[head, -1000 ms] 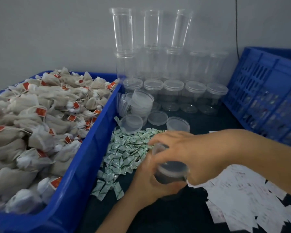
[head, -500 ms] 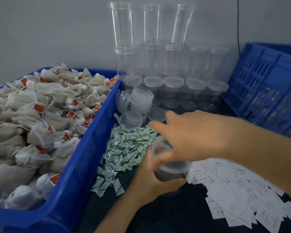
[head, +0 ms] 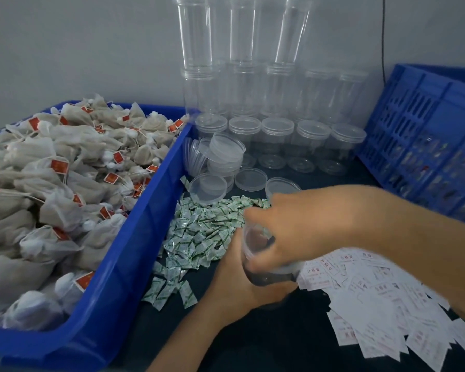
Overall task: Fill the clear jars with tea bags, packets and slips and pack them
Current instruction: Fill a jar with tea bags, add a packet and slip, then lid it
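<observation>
The left hand (head: 234, 280) still grips the jar (head: 269, 276) between the packets (head: 199, 232) and slips (head: 373, 304) — the right hand (head: 301, 226), a second ago clasped over its top, now blurs across the mouth, its grip unreadable — so filling seems about to begin.

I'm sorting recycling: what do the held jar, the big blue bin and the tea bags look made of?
Held jar: likely clear glossy plastic, see-through.
Blue bin: rigid moulded plastic, smooth sheen on its rim.
Tea bags: probably matte mesh fabric or filter paper, with red paper-like tags.
</observation>
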Motion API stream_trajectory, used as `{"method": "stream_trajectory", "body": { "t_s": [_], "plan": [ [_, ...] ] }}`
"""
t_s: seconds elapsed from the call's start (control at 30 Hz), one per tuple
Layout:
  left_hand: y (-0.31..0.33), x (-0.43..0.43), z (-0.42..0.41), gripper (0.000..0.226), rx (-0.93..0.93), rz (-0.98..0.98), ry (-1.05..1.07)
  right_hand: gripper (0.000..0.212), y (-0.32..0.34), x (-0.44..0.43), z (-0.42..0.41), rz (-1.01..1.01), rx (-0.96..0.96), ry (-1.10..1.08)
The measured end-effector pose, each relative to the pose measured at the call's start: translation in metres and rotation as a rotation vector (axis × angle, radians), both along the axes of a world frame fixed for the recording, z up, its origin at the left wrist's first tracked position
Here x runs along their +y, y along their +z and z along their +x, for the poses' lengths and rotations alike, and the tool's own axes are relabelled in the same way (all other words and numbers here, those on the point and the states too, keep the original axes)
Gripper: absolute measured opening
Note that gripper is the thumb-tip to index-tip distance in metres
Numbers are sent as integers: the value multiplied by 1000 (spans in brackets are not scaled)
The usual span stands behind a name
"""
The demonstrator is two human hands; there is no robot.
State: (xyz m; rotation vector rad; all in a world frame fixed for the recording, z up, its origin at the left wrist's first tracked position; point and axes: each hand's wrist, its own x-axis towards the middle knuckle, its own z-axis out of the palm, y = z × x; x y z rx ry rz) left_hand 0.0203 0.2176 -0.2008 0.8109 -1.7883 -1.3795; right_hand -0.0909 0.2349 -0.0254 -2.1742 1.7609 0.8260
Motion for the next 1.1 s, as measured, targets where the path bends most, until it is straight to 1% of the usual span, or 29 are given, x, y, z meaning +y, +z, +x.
{"method": "stream_trajectory", "body": {
  "t_s": [0.03, 0.1, 0.13, 0.17, 0.2, 0.23, 0.3, 0.33, 0.37, 0.43, 0.5, 0.57, 0.63, 0.67, 0.73, 0.83, 0.9, 0.93, 1.0, 1.03, 1.1],
  "plan": [
    [-1, 0, 0, 82, -2, -6, 17, 57, 4, -2, -3, 66, -23, 13],
    [-2, 0, 0, 86, -14, -8, 38, 100, 6, -5, -11, 142, 2, 62],
    [-2, 0, 0, 88, -12, -14, 29, 111, 5, -5, -12, 139, 1, 39],
    [-2, -2, 0, 88, -15, -27, 20, 115, 3, -4, -11, 121, -14, 3],
    [-2, -3, -1, 86, -21, -50, 12, 112, -1, -3, -10, 80, -25, -22],
    [-2, -3, -2, 83, -17, -62, 4, 100, -4, -1, -9, 18, -22, -14],
    [-1, -4, -2, 79, 13, -38, -5, 63, -10, -1, -10, -111, -9, 82],
    [-1, -4, -2, 78, 18, -31, -2, 55, -11, -1, -10, -134, -13, 115],
    [-1, -4, -2, 78, 18, -35, 5, 53, -10, 1, -10, -127, -27, 131],
    [-1, -3, -2, 75, 31, -51, 9, 55, -7, 1, -12, -96, -73, 142],
    [-2, -4, 0, 74, 39, -52, 2, 65, 4, 2, -18, -87, -149, 137],
    [-3, -5, 1, 74, 28, -47, -9, 72, 20, 2, -29, -118, -325, 81],
    [-5, -4, 1, 74, -2, -61, 8, 71, 33, -2, -46, -232, -530, 2],
    [-6, -4, 1, 75, -11, -65, 22, 71, 34, -6, -55, -297, -582, -36],
    [-7, -2, 0, 77, -11, -73, 35, 76, 23, -17, -73, -389, -600, -141],
    [-8, -1, -2, 78, -6, -78, 43, 84, -14, -38, -106, -485, -613, -306],
    [-8, -1, -2, 78, 2, -89, 49, 91, -44, -52, -129, -551, -687, -448],
    [-8, -1, -2, 77, 3, -97, 53, 87, -58, -59, -140, -617, -746, -539],
    [-8, 0, -3, 77, 8, -110, 63, 70, -87, -71, -157, -788, -867, -737],
    [-8, 0, -4, 77, 14, -118, 70, 64, -99, -76, -164, -858, -899, -835],
    [-10, 1, -5, 78, 22, -122, 84, 57, -122, -83, -174, -907, -885, -995]
  ]
}}
